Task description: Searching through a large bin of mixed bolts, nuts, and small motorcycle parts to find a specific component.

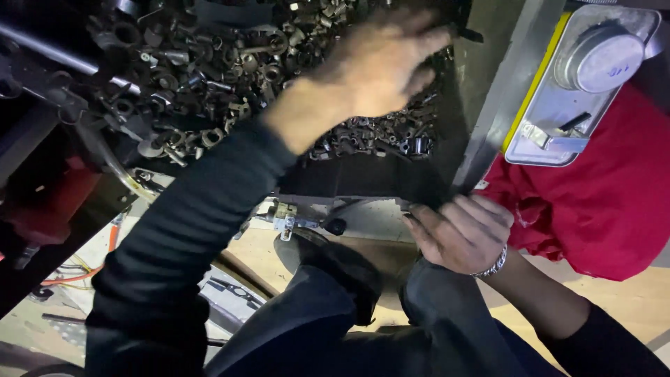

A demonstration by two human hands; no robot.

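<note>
Metal fittings (209,77) filled the dark bin (363,178), heaped toward its far edge.

Left hand (380,66) was spread loose over the pile, fingers wide, holding nothing I could see. Right hand (464,234) gripped the bin's near corner, fingers curled. Looked like rummaging; picking one out would need a pinch.

Hands at a bin of metal fittings

The left hand (380,66) spreads over the heap of fittings (209,70) in the dark bin (363,178); the right hand (464,234) grips the bin's near corner, beside a red cloth (593,188).
</note>
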